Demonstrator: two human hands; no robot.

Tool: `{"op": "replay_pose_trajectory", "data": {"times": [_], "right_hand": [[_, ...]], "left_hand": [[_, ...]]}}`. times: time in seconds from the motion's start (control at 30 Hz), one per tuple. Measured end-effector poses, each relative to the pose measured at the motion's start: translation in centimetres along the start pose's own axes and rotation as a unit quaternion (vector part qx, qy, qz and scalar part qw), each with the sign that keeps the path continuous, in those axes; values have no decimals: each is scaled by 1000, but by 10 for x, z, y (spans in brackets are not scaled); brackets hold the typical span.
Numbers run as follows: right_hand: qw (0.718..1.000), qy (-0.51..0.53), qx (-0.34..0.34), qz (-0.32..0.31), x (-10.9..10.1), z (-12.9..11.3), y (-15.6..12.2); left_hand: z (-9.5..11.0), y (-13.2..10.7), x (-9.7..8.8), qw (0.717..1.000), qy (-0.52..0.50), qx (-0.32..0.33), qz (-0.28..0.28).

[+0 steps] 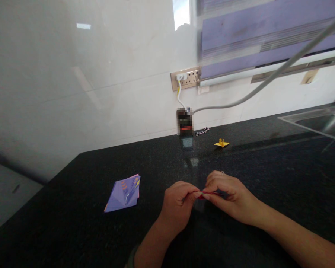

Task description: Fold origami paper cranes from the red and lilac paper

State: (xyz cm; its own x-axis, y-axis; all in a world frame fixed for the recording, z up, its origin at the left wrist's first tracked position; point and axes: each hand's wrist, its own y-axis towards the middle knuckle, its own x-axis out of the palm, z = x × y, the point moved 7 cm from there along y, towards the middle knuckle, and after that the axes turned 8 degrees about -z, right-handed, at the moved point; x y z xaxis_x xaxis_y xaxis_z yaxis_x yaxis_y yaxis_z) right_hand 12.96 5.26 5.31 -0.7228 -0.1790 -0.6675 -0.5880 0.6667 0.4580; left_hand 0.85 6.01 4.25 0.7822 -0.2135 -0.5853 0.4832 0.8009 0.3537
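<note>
Both hands meet low in the middle of the black stone counter. My left hand is closed, its fingertips pinching one end of a small red folded paper. My right hand is closed over the other end of the same red paper, a ring on one finger. Most of the paper is hidden between the fingers. A purple folded paper lies flat on the counter to the left of my left hand. A small yellow folded paper figure sits farther back, beyond my right hand.
A small dark device stands against the white wall, plugged by a white cable into a wall socket strip. A small beaded item lies beside it. A metal sink is at the right. A grey hose crosses the wall.
</note>
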Motion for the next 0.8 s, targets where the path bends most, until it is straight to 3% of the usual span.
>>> {"op": "replay_pose_trajectory", "data": {"times": [0.23,0.6,0.8], "right_hand": [[1000,-7,-7,6,1,-4,0],[1000,-16,4,14,2,-1,0],[999,-22,29,-38,8,-2,2]], "left_hand": [[3,-2,1,1000,-5,22,0],[-5,1,-1,998,-65,-13,10],[-6,0,1,998,-51,-26,-1]]}}
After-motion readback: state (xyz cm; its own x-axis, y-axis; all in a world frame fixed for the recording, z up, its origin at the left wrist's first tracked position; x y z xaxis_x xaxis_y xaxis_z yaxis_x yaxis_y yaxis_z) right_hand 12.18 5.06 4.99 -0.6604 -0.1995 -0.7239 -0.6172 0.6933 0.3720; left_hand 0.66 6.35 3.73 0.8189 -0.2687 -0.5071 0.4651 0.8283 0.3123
